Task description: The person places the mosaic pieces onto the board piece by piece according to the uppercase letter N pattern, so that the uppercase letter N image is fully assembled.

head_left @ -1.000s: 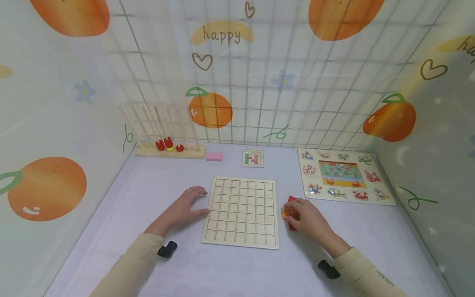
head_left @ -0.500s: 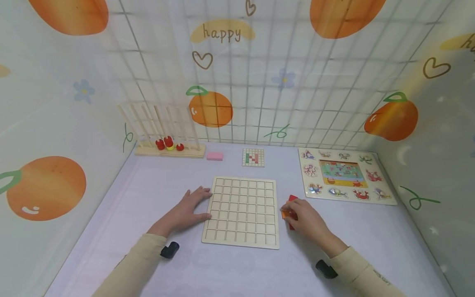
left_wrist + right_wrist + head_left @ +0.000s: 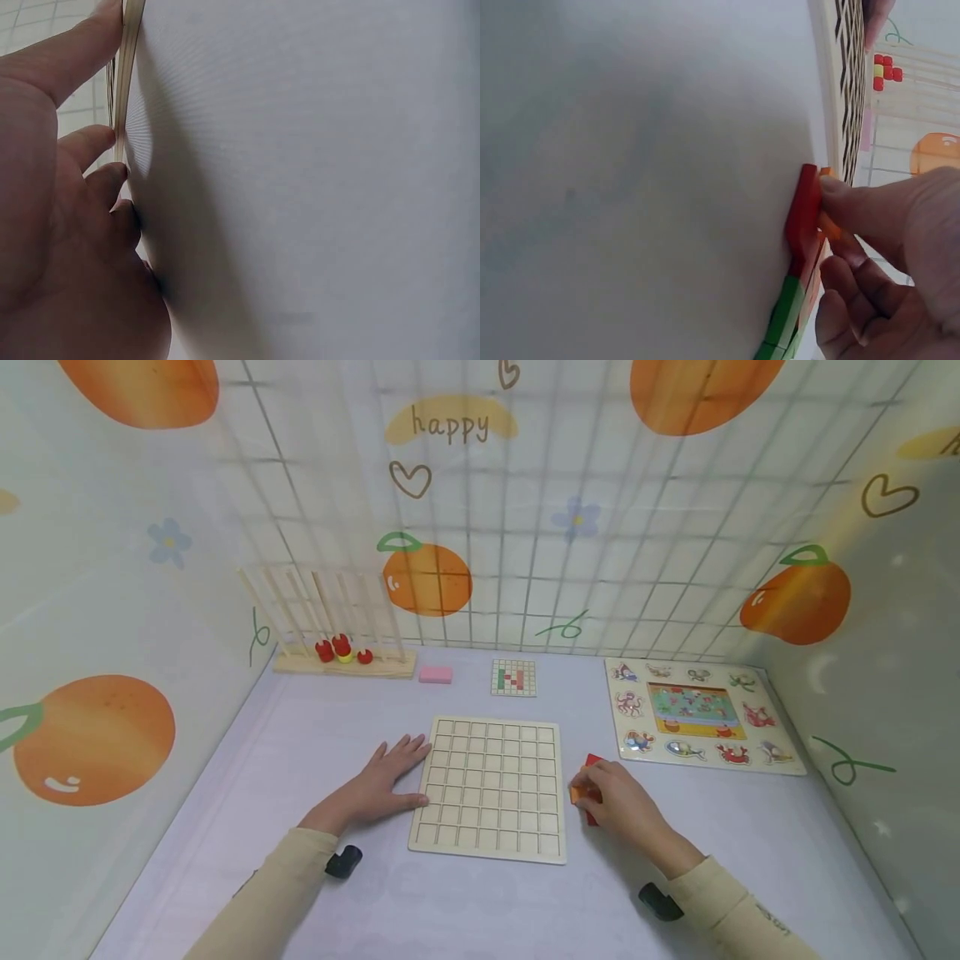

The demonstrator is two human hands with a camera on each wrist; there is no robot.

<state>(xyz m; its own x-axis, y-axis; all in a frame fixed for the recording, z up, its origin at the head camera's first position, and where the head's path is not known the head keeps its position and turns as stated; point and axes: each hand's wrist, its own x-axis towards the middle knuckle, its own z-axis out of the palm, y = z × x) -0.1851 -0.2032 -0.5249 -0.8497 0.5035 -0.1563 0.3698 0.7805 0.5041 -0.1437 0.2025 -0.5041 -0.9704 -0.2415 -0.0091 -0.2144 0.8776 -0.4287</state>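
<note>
R hand (image 3: 618,800), ctr-right of frame, pinches small orange block (image 3: 576,794) beside red block (image 3: 802,214); it partly masks the blocks in head view. R wrist view adds green block (image 3: 783,311). L hand (image 3: 372,789), fingers extended, touches L edge of pale wood grid board (image 3: 491,789), lower ctr. Beyond: animal puzzle (image 3: 697,710), mid-right; pattern card (image 3: 513,678), pink block (image 3: 435,675), ctr; bead rack (image 3: 345,668), mid-left.
</note>
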